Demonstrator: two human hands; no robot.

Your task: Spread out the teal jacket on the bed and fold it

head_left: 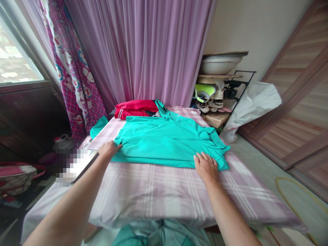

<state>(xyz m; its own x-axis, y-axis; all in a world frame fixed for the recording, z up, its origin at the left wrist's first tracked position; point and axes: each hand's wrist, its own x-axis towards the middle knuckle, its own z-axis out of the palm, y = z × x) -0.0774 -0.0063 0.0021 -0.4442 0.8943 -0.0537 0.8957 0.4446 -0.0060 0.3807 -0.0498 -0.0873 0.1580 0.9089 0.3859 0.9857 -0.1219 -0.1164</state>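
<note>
A teal shirt (159, 140) lies spread sideways over a table covered with a checked cloth. At its left edge my left hand (109, 149) pinches the fabric, thumb on top, the other fingers mostly hidden. My right hand (207, 165) rests flat on the near right part of the shirt, fingers extended. Small creases run across the cloth, and its right end is bunched. Behind the shirt lies a red garment (135, 108) with white stripes.
A flat device (89, 160), partly pixelated, lies left of my left forearm. Purple curtains (143, 51) hang behind the table (159, 191). At the right stand a shoe rack (241, 85) with a basin (220, 65) on top and a white bag (253, 106).
</note>
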